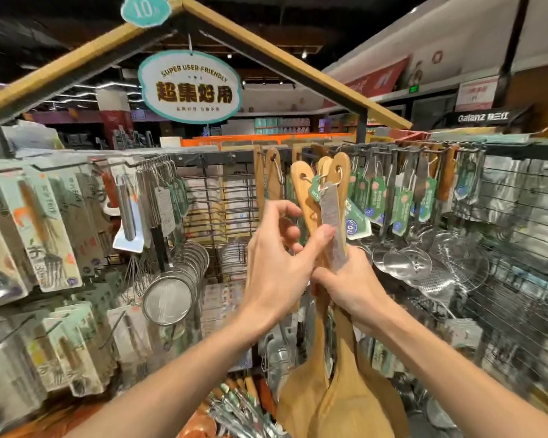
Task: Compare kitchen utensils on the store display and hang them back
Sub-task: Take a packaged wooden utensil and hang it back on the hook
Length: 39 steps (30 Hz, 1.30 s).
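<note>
Wooden spoons held upright as bundle, bowls down, handle ends raised level with rail, probably for label comparison before rehanging. Handles gripped mid-length by right hand, fingers curled round. Tag pinched by left hand, just above that grip. Strainers hung at left.

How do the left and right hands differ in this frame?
The left hand pinches the long paper tag. The right hand wraps around the handles of the wooden spatulas. The left hand is higher, near the handle tops, and the right hand is lower, mid-handle. Both are bare.
</note>
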### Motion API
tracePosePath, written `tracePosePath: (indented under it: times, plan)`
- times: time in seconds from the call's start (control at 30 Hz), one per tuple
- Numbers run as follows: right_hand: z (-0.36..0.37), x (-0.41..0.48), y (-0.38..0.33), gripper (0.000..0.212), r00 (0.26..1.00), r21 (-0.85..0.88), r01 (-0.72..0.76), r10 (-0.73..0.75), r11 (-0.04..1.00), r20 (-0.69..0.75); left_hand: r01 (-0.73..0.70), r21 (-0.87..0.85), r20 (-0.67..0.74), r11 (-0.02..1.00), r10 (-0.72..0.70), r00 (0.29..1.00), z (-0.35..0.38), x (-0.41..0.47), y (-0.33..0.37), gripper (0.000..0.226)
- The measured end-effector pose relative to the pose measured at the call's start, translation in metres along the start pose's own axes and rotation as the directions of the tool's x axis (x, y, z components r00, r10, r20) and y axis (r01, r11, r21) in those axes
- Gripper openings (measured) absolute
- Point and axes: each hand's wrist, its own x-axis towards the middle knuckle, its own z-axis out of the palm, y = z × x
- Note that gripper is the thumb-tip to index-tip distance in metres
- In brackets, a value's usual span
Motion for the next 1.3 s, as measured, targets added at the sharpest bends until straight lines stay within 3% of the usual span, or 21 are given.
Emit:
tracePosePath:
  times: [0.07, 0.2, 0.3, 0.43, 0.57, 0.7, 1.03, 1.2, 1.3]
  plan:
    - [0.002, -0.003, 0.004, 0.01, 0.998, -0.061, -0.037, 0.034, 0.997, -0.052, -0.07, 0.002, -0.006, 0.998, 0.07, 0.998, -0.001, -0.009, 0.004, 0.029]
    - [0.007, -0.012, 0.006, 0.021, 0.992, -0.45, -0.079, 0.024, 0.889, -0.126, -0.044, 0.069, 0.026, 0.997, 0.042, 0.999, -0.004, -0.002, 0.017, 0.049]
    - [0.01, -0.019, 0.004, 0.033, 0.992, -0.531, -0.074, 0.007, 0.844, -0.128, -0.042, 0.13, 0.011, 0.991, 0.041, 0.999, -0.007, 0.005, 0.012, 0.037]
    - [0.008, -0.024, 0.004, 0.05, 0.998, -0.43, -0.057, 0.043, 0.901, -0.042, 0.036, -0.024, 0.061, 0.999, -0.034, 0.998, -0.012, 0.009, 0.003, 0.026]
    - [0.0, -0.029, -0.002, 0.034, 0.987, -0.2, -0.13, 0.147, 0.971, 0.07, 0.207, -0.178, 0.133, 0.962, -0.185, 0.974, -0.019, 0.01, -0.001, 0.018]
    - [-0.011, -0.031, -0.005, 0.039, 0.966, -0.105, -0.239, 0.247, 0.965, 0.078, 0.273, -0.249, 0.136, 0.929, -0.246, 0.96, -0.027, 0.009, 0.001, 0.016]
    - [0.0, -0.032, -0.015, 0.032, 0.985, 0.006, -0.165, 0.165, 0.986, 0.056, 0.375, -0.225, 0.145, 0.899, -0.35, 0.925, -0.024, 0.011, 0.0, 0.028]
    - [-0.005, -0.026, -0.01, 0.03, 0.99, -0.024, -0.103, 0.1, 0.994, -0.101, 0.411, -0.159, 0.147, 0.897, -0.391, 0.909, -0.027, 0.017, -0.012, 0.045]
    - [-0.009, -0.021, -0.007, 0.03, 0.99, -0.057, -0.093, 0.086, 0.994, -0.113, 0.407, -0.133, 0.035, 0.904, -0.406, 0.913, -0.028, 0.018, -0.008, 0.06]
